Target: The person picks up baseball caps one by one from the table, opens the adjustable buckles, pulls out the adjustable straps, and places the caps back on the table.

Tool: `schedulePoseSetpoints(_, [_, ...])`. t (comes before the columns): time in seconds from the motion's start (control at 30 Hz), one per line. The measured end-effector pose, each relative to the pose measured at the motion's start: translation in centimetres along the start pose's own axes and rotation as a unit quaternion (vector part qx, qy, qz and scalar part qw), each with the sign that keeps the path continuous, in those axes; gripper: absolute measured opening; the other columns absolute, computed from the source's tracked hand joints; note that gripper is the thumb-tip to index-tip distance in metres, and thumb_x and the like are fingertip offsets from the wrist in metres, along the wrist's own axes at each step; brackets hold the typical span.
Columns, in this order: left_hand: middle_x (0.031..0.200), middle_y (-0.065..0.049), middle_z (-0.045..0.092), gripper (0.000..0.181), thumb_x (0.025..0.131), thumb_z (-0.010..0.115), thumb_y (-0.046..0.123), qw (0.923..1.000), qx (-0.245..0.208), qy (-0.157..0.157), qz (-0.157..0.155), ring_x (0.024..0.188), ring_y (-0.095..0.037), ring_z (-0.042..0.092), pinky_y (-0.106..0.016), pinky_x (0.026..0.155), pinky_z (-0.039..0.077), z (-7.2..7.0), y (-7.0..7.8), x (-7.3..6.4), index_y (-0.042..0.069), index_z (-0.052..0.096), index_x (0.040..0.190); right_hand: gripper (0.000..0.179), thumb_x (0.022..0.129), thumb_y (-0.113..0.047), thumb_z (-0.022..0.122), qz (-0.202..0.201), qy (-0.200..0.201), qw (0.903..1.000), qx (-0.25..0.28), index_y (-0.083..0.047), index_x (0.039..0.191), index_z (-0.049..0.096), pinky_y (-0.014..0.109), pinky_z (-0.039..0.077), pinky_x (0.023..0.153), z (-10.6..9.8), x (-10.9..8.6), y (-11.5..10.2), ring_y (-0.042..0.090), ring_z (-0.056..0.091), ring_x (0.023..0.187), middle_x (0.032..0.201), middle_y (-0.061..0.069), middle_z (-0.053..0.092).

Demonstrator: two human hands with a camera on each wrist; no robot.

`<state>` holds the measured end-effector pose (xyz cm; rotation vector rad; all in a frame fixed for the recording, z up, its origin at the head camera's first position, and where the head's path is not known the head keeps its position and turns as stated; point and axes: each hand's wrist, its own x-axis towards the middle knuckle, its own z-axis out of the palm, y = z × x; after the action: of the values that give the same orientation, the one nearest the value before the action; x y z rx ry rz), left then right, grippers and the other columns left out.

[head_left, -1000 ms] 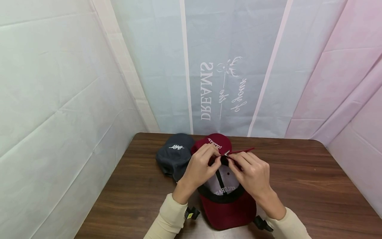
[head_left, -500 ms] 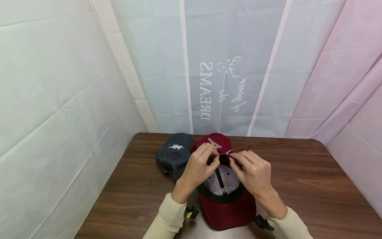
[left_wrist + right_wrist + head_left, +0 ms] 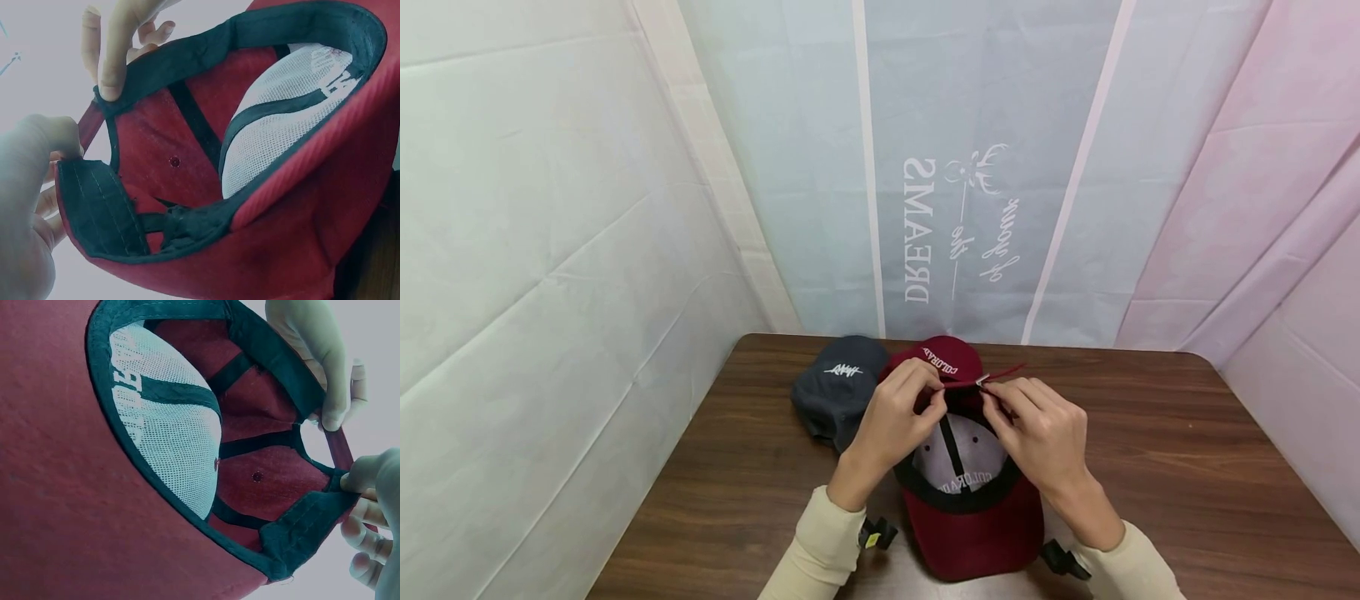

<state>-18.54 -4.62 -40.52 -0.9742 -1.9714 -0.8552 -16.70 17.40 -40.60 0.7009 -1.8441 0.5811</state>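
Note:
A maroon baseball cap (image 3: pixel 973 537) lies with its inside facing up and its brim toward me. Its dark sweatband (image 3: pixel 300 534) and white mesh lining show in both wrist views. Fingers and thumb of my left hand (image 3: pixel 901 417) pinch the cap's back strap (image 3: pixel 960 385) at its left end. On the other side my right hand (image 3: pixel 1037 429) pinches the back edge beside a small metal buckle (image 3: pixel 981 380). A thin loose strap end (image 3: pixel 1009 370) sticks out past the buckle to the right. Between the hands the strap (image 3: pixel 91 130) spans the cap's back opening.
Behind the hands stands a second maroon cap (image 3: pixel 943 354) with white lettering. A dark blue cap (image 3: pixel 846 379) sits left of it. All rest on a brown wooden table (image 3: pixel 1157 450), with printed fabric (image 3: pixel 970 83) hanging along its back edge.
My hands have moved slightly apart. More strap now shows between them, the buckle has shifted a little right, and the loose end beyond it looks shorter.

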Motion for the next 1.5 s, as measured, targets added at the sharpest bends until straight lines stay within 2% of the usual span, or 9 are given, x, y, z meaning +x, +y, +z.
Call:
schedulePoseSetpoints(0.4, [0.100,-0.005,0.066,0.015,0.089,0.070,-0.005,0.9997,-0.018,0.006,-0.018,0.086,-0.014,0.064,-0.020,0.073,0.054,-0.2,-0.2,-0.2,0.008,0.064,0.093,0.016,0.094,-0.018,0.070,0.005,0.011,0.9999,-0.004,-0.009,0.092,0.083,0.030,0.046,0.050,-0.1,0.0,0.0,0.013,0.063,0.060,0.078,0.000,0.076])
schedulePoseSetpoints(0.67, [0.107,-0.005,0.066,0.016,0.089,0.070,-0.003,0.9996,-0.018,0.000,-0.022,0.084,-0.013,0.063,-0.017,0.072,0.053,-0.1,0.1,-0.1,0.007,0.067,0.101,0.019,0.096,-0.021,0.068,0.004,0.018,0.9998,0.006,-0.008,0.091,0.082,0.026,0.045,0.049,-0.2,0.2,-0.2,0.010,0.059,0.057,0.079,0.001,0.075])
schedulePoseSetpoints(0.93, [0.111,-0.005,0.067,0.019,0.090,0.073,0.000,0.9997,-0.013,-0.016,-0.009,0.095,-0.014,0.068,-0.016,0.076,0.055,0.4,0.8,0.2,0.007,0.069,0.107,0.026,0.103,-0.027,0.066,-0.006,0.013,0.9998,0.012,-0.008,0.092,0.081,0.026,0.047,0.050,-0.2,0.4,-0.7,0.010,0.061,0.057,0.080,0.002,0.075])
schedulePoseSetpoints(1.13, [0.108,-0.004,0.068,0.016,0.092,0.076,0.004,0.9999,-0.001,-0.015,0.004,0.091,-0.013,0.069,-0.014,0.074,0.054,0.8,1.3,0.4,0.008,0.070,0.106,0.028,0.105,-0.029,0.067,-0.022,0.005,0.9995,0.021,-0.008,0.093,0.081,0.027,0.049,0.049,-0.1,0.4,-1.0,0.012,0.064,0.058,0.081,0.002,0.075])
schedulePoseSetpoints(1.5, [0.105,-0.003,0.069,0.005,0.097,0.069,0.006,0.9998,0.005,-0.010,0.016,0.094,-0.013,0.069,-0.018,0.079,0.057,0.7,1.3,0.5,0.010,0.072,0.100,0.028,0.104,-0.027,0.066,-0.025,0.009,0.9991,0.033,-0.008,0.089,0.082,0.024,0.045,0.048,0.1,0.4,-1.2,0.010,0.059,0.058,0.077,-0.001,0.073])
